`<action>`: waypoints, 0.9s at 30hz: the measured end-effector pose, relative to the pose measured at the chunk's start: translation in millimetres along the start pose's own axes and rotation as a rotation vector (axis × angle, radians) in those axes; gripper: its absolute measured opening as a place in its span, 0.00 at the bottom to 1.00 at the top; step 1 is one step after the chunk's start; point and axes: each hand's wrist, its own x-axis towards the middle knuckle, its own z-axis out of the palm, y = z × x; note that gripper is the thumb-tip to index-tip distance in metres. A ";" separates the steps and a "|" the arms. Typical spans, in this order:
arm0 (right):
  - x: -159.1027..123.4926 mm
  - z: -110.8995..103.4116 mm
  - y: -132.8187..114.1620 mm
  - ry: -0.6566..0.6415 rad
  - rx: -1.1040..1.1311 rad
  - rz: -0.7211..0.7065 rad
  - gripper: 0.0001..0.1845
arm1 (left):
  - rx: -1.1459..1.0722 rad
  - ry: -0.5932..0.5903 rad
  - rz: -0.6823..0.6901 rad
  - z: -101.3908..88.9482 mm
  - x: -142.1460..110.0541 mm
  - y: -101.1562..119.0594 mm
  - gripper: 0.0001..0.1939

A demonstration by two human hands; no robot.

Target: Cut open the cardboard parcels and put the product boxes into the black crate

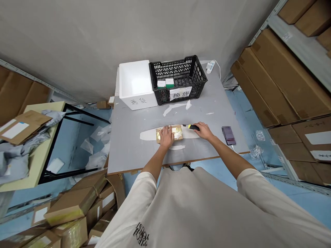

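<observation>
A small cardboard box (178,133) wrapped in shiny yellowish tape lies flat near the table's front. My left hand (167,137) holds it down from above, fingers across its top and fingertips near the far edge. Just right of the box, my right hand (203,131) is closed around the black handle of a yellow-and-black utility knife (191,127). The knife's blade end points left, close to the box's upper right corner. Whether the blade touches the box is too small to tell. Pale worn patches (147,134) mark the tabletop around the box.
Behind stand a white foam box (138,98) and a black plastic crate (178,94) with small white-and-green boxes (169,82). A phone (228,135) on a cable lies right; a power strip (210,66) sits at the back. Cartons (74,203) are piled left, others shelved right (279,75).
</observation>
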 end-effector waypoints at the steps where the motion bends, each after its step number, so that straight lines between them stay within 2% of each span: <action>1: -2.6 -0.3 1.5 0.010 0.010 0.010 0.24 | -0.005 0.002 0.008 -1.2 -1.6 -1.3 0.31; 4: -10.8 3.0 -2.7 0.027 0.067 0.029 0.24 | -0.012 -0.002 0.050 -10.7 -10.9 -11.5 0.34; 7: -13.8 10.7 -19.2 0.016 0.184 0.030 0.25 | -0.005 -0.018 0.062 -26.6 -26.6 -30.8 0.38; 11: -10.4 25.1 -52.9 -0.004 0.358 0.044 0.26 | -0.018 -0.048 -0.074 -39.8 -51.1 -59.2 0.46; 15: -8.0 39.2 -84.6 -0.061 0.509 0.077 0.24 | -0.191 -0.112 -0.210 -33.6 -65.0 -75.0 0.43; 17: -7.5 42.3 -93.6 -0.058 0.548 0.102 0.25 | -0.295 -0.137 -0.227 -29.1 -65.0 -76.3 0.42; 20: -6.9 39.0 -95.3 0.014 0.557 0.150 0.26 | -0.349 -0.124 -0.224 -27.1 -58.0 -71.8 0.40; 23: -8.4 30.4 -86.0 0.101 0.541 0.203 0.27 | -0.351 -0.150 -0.207 -27.7 -46.2 -63.1 0.38; 27: -15.1 26.3 -68.5 0.126 0.505 0.308 0.28 | -0.362 -0.223 -0.188 -20.6 -28.9 -49.9 0.36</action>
